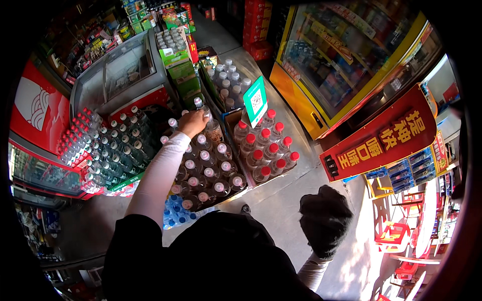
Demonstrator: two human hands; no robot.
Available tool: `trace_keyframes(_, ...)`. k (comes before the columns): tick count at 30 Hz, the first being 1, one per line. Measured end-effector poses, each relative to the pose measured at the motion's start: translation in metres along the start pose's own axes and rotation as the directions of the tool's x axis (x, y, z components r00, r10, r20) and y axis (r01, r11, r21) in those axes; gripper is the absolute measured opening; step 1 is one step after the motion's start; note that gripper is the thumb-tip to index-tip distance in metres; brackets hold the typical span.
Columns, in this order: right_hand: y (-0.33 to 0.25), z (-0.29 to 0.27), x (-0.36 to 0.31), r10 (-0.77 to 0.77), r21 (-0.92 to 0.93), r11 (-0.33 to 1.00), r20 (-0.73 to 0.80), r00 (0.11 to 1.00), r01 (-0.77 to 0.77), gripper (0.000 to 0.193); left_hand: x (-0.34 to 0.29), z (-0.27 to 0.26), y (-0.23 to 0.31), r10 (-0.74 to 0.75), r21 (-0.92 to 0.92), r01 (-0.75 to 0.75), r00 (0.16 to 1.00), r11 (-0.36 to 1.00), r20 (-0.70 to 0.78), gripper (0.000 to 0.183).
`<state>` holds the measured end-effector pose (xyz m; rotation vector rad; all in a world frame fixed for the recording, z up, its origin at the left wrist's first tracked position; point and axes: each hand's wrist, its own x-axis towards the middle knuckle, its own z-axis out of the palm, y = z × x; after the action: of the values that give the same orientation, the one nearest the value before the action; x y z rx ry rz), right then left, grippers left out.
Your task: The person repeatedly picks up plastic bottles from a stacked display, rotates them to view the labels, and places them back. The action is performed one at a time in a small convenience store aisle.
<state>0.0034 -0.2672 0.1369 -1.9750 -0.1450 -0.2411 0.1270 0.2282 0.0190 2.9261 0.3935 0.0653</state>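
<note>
Right hand — dark-gloved, held off to the side, clear of the bottles; fingers look curled in, but whether anything is gripped can't be told. Left hand is bare, reached out on a pale-sleeved arm, fingers closed round the upper part of a clear bottle with a patterned label. That bottle is at the far side of the pale-capped group, seemingly tilted; whether its base is lifted can't be made out.

Handling, by judgement: moderate weight if full, thin plastic wall that gives under a squeeze, slick if wet, not easily broken. Best held at the shoulder, just under the cap — firmer there than mid-body.

Containers, nearest first: pale-capped bottles, dark-looking contents, are packed upright in a low carton. Red-capped clear bottles are boxed just beside it, right, with a green code sign at their far end. Beyond, white-capped bottles are stood in another carton; contents look clear. Farther back, a green box stack is topped with pale-lidded containers, next to a glass-topped chest freezer.
</note>
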Motion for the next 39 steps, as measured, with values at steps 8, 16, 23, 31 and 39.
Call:
trace_keyframes(8, 0.006, -0.013, -0.008, 0.012, -0.022, 1.000, -0.040, 0.999, -0.013, 0.022, -0.009, 0.033, -0.005, -0.170, 0.001, 0.170, 0.983, 0.985, 0.065, 0.080)
trace_keyframes(16, -0.010, 0.002, -0.008, -0.122, -0.093, 0.986, 0.136, 0.983, 0.135, 0.026, 0.030, 0.047, 0.002, -0.030, -0.068, 0.037, 0.995, 0.997, 0.098, 0.053)
trace_keyframes(23, -0.076, 0.030, 0.014, -0.240, -0.359, 0.768, 0.607, 0.757, 0.531, 0.030, -0.012, 0.041, 0.015, 0.060, -0.293, -0.068, 0.997, 0.954, -0.038, 0.031)
trace_keyframes(31, -0.124, 0.073, 0.034, -0.338, -0.186, 0.810, 0.627, 0.702, 0.556, 0.024, -0.081, -0.135, 0.064, 0.149, -0.506, -0.429, 0.852, 0.748, -0.502, 0.029)
trace_keyframes(39, -0.148, 0.176, 0.024, -0.608, 0.063, 0.741, 0.485, 0.628, 0.669, 0.039, -0.182, -0.209, 0.113, 0.201, -0.555, -0.579, 0.778, 0.597, -0.595, 0.018)
